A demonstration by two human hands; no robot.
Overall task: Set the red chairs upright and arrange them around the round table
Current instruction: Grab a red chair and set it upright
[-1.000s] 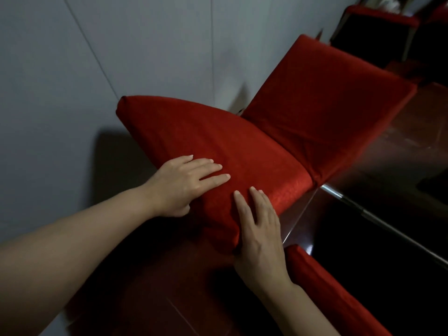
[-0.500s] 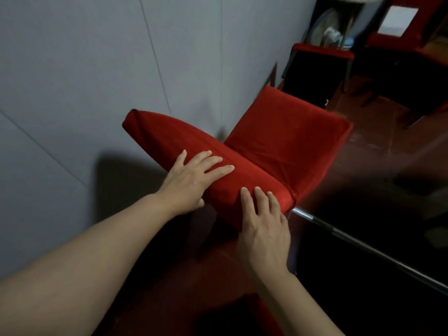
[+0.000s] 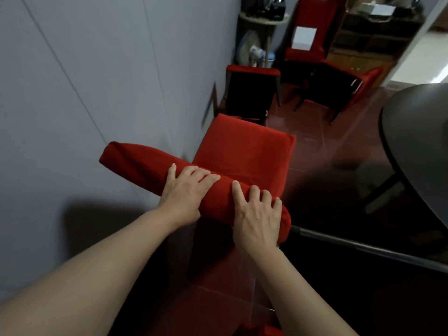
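A red chair (image 3: 244, 151) stands close to the grey wall, seat facing away from me. My left hand (image 3: 186, 192) and my right hand (image 3: 257, 217) both grip the top of its padded backrest (image 3: 135, 161), fingers curled over the edge. Beyond it a second red chair (image 3: 252, 93) lies tipped, its black underside showing. A third red chair (image 3: 344, 86) lies on its side further right. Another red chair (image 3: 312, 23) stands upright at the back with a white sheet on it. The dark round table (image 3: 417, 141) is at the right edge.
The grey wall (image 3: 97, 69) runs along the left. A small round stand (image 3: 264, 20) with a fan under it is in the far corner beside dark shelves (image 3: 373, 30). A metal bar (image 3: 363, 246) crosses the red floor at lower right.
The chair has swung from tilted to upright under my hands. My fingers went from lying flat on the backrest to curling over its top. More of the room has come into view.
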